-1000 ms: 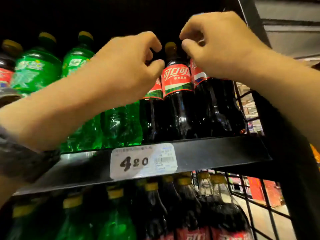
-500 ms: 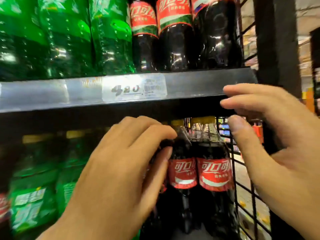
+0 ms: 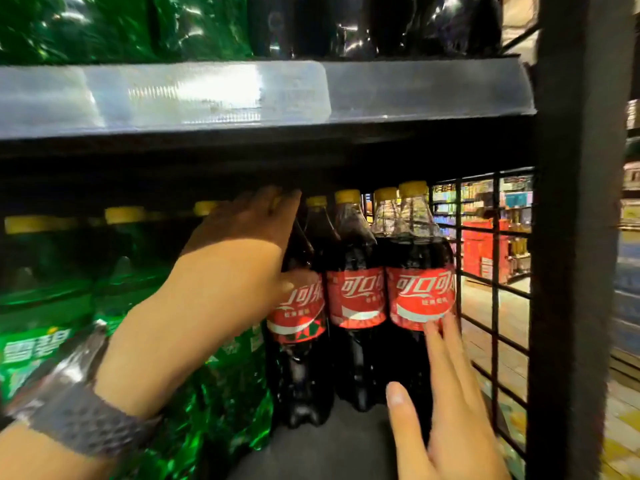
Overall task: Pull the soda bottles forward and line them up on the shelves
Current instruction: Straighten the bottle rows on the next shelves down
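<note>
The view has dropped from the upper shelf [image 3: 415, 88], where both hands were at the cola bottle necks a second ago, to the lower shelf [image 3: 329, 445], so the top row seems finished and this row is just being started. Three cola bottles with red labels and yellow caps stand side by side at the right end of the lower shelf, set back from its front edge. The left hand [image 3: 235, 258], which was only approaching half a second ago, now wraps the left cola bottle [image 3: 298, 317]: its fingers [image 3: 277, 206] curl behind the bottle's shoulder and the thumb presses on the label in front. The right hand [image 3: 446, 393] lies spread and flat, its straight fingertips [image 3: 440, 327] touching the lower edge of the label on the right cola bottle [image 3: 420, 292], gripping nothing. The middle cola bottle [image 3: 356, 299] stands untouched between them. Green Sprite bottles [image 3: 41, 348] fill the shelf to the left, and a wire side panel [image 3: 495, 271] closes the right end. At least one more yellow cap shows behind the front colas, but how many bottles stand further back is hidden in shadow. The left fingertips are lost in the dark, the Sprite bottles are blurred, and the price strip on the upper shelf is too smeared to read.
</note>
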Demonstrator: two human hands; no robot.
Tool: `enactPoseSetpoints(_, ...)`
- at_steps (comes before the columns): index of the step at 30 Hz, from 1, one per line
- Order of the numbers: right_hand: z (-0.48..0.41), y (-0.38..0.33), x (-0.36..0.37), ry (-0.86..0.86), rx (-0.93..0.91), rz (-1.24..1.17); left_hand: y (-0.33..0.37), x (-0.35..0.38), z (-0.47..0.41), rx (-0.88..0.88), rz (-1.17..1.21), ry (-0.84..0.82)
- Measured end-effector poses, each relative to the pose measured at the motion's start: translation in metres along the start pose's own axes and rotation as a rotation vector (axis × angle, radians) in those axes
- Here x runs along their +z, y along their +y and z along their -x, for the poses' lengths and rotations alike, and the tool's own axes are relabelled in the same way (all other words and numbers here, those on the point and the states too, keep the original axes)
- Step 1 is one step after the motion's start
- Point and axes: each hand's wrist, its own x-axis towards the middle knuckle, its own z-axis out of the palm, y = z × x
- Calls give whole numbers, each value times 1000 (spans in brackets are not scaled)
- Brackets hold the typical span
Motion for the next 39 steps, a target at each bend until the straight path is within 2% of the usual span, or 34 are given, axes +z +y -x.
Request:
enactPoseSetpoints(3,1,4,3,0,-16,82,-3,1,-3,-4,60,0)
enactPoseSetpoints(12,-6,16,-3,47,-53,-7,-1,0,-3,-34,49,-47)
enactPoseSetpoints(17,-4,18,4,123,-123,35,1,-4,-2,-49,78,-83)
enactPoseSetpoints(19,-4,17,3,213,-174,114,0,-8,3,-39,112,-38)
enactPoseSetpoints(22,1,7,9,294,-329,79,-6,-16,19,0,149,195)
enactPoseSetpoints(24,8,-4,18,226,-379,-38,-13,-17,39,-18,187,354)
enactPoseSetpoints(27,12,-16,34,77,-374,-181,-12,-5,80,-144,248,475)
enactPoseSetpoints(34,11,-36,62,-120,-491,-226,1,46,153,-439,312,561)
enactPoseSetpoints(39,11,-44,67,-128,-495,-251,-15,60,173,-594,343,568)
